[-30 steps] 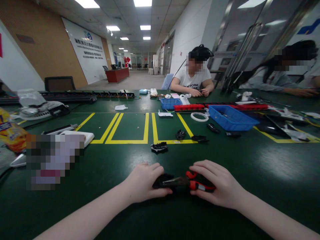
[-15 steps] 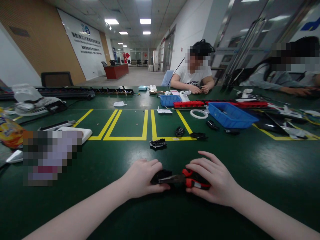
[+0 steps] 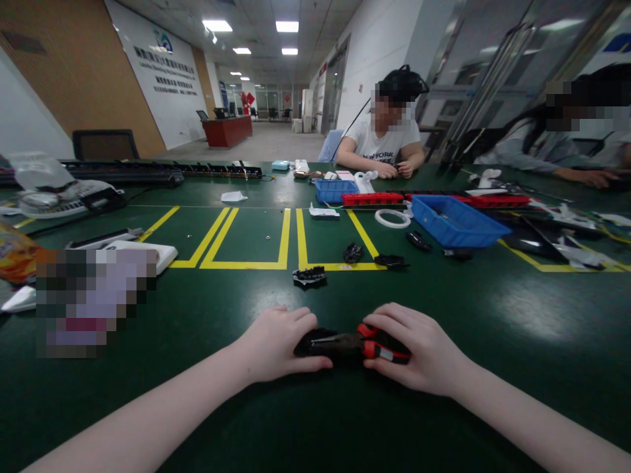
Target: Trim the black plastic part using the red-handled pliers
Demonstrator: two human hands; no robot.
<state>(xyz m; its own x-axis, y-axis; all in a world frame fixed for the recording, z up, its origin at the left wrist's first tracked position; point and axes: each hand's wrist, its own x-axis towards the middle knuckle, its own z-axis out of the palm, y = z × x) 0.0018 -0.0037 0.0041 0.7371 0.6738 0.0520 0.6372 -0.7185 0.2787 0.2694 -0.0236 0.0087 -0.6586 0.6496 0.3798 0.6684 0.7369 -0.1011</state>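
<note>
My right hand is closed around the red and black handles of a pair of pliers. The pliers' dark metal jaws point left and lie against a black plastic part. That part is gripped between the thumb and fingers of my left hand; its far end is hidden in the palm. Whether the jaws bite on the part, I cannot tell. Just beyond my hands lies a black and grey plastic piece.
Several small black parts lie on the green table near yellow tape lines. Behind them stand a blue bin and a white ring. At left are a white device and cables. A person sits opposite, another at right.
My right fingers have closed in around the handles, with the raised finger lowered, and the pliers' handles look slightly nearer together. The camera view has shifted slightly.
</note>
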